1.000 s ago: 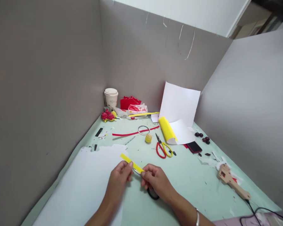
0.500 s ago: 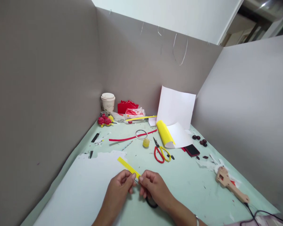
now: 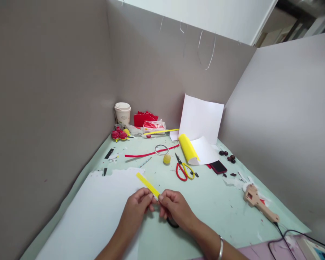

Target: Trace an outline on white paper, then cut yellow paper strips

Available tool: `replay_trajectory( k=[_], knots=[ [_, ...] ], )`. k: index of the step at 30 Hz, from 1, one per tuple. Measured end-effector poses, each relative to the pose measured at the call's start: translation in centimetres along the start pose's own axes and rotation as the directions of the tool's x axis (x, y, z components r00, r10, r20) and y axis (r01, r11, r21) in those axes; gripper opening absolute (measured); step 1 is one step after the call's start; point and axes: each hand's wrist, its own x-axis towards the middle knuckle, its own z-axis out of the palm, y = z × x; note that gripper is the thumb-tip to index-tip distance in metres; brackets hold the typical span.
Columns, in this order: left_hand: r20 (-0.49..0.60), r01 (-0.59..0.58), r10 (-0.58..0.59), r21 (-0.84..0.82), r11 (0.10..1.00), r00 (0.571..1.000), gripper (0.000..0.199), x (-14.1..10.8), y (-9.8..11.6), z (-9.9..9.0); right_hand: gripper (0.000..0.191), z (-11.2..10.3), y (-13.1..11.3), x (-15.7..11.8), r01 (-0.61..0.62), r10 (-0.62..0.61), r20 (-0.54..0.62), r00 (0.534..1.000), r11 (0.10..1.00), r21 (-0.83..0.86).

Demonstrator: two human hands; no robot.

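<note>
yellow strip [image 3: 147, 185] is pinched at its near end by left hand [image 3: 137, 211] and right hand [image 3: 176, 209], fingers closed on it | white sheet [image 3: 97, 213] is overlapped | scissors [image 3: 183, 169] are seen well apart

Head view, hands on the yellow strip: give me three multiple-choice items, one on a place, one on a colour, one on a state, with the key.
1. Where does the paper cup stand?
A. in the far left corner by the grey walls
B. beside the wooden tool at the right
C. on the white sheet near the hands

2. What colours are the handles of the scissors?
A. both black
B. one red, one yellow
C. both blue

3. How is the yellow strip held?
A. lying free on the table
B. by the right hand alone
C. pinched at its near end by both hands

Key: 1 A, it stands where the two walls meet. 2 B, one loop is red, one yellow. 3 C, left hand and right hand meet on its end.
</note>
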Motion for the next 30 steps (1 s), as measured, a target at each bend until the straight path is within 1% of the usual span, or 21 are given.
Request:
replay_trajectory(
  k=[6,14,19,22,26,30],
  knots=[
    [0.023,0.034,-0.032,-0.118,0.992,0.999,0.020,-0.27,0.19,0.12,0.036,-0.03,-0.01,-0.20,0.017,-0.017,0.010,1.000,1.000,-0.010],
    [0.026,0.028,-0.025,-0.125,0.992,0.999,0.020,-0.25,-0.03,0.09,0.039,0.04,0.18,-0.30,0.028,-0.028,0.003,1.000,0.999,-0.027],
    [0.008,0.019,-0.019,-0.078,0.997,1.000,0.021,0.10,-0.29,0.03,0.038,0.00,0.46,-0.23,0.044,-0.043,0.016,0.999,0.998,-0.046],
    [0.006,0.008,-0.008,-0.019,1.000,1.000,0.021,0.13,-0.49,0.08,0.038,-0.03,0.27,-0.28,0.047,-0.047,-0.011,0.999,0.998,-0.051],
    [0.063,-0.056,0.050,0.093,0.994,0.997,0.019,-0.26,-0.37,0.51,0.032,-0.12,-0.10,-0.32,0.112,-0.114,-0.085,0.990,0.993,-0.030],
    [0.146,-0.055,0.034,0.146,0.988,0.989,0.019,-0.54,-0.31,0.76,0.029,-0.24,-0.23,-0.13,0.117,-0.108,-0.109,0.988,0.990,0.079]
  ],
)
